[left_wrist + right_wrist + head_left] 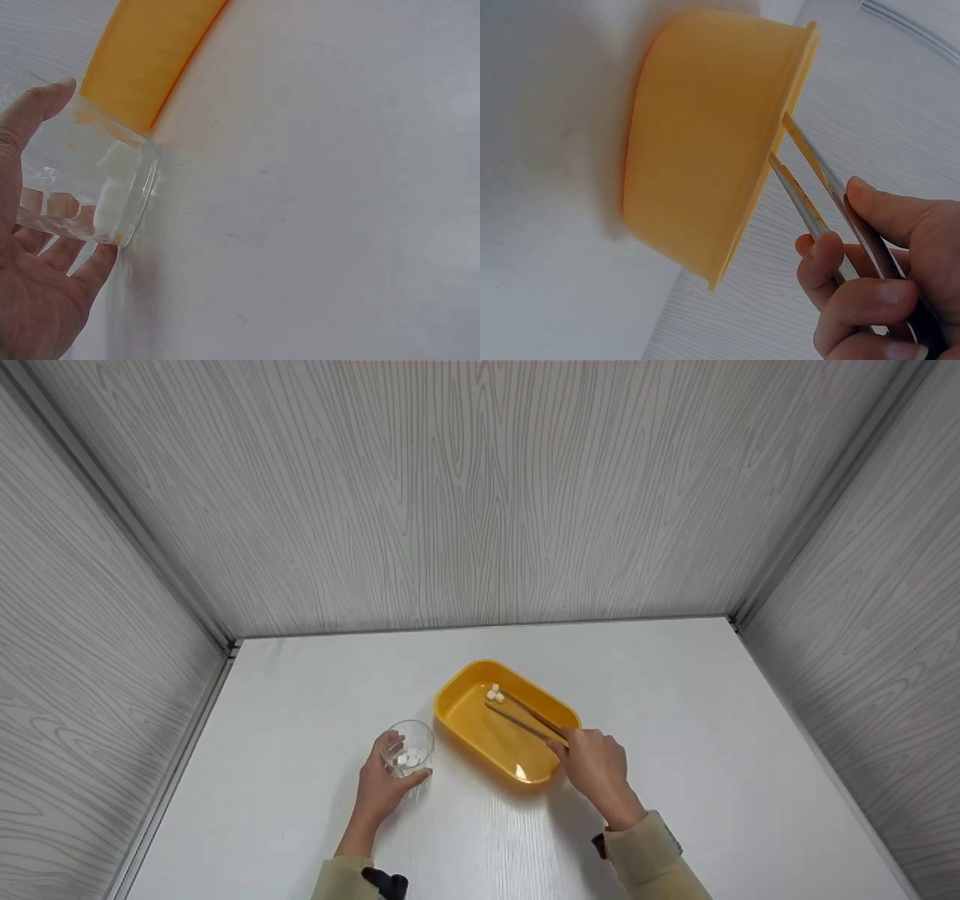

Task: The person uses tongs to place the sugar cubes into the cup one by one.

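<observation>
My left hand (381, 786) curls round a clear glass (409, 735) on the table, thumb on the near side; several white cubes (411, 757) lie at its bottom. In the left wrist view the hand (37, 270) grips the glass (82, 172) from both sides. My right hand (596, 765) holds metal tweezers (517, 721) over a yellow tray (472, 730), their tips apart close to white cubes (496, 694) in its far left part. In the right wrist view my fingers pinch the tweezers (866, 240), whose tips are hidden behind the tray wall (705, 127).
A white table (675, 720) carries the tray and glass. Pale wood-grain panels (465, 495) rise behind it and on both sides. The tray stands just right of the glass, its right end close to my right hand.
</observation>
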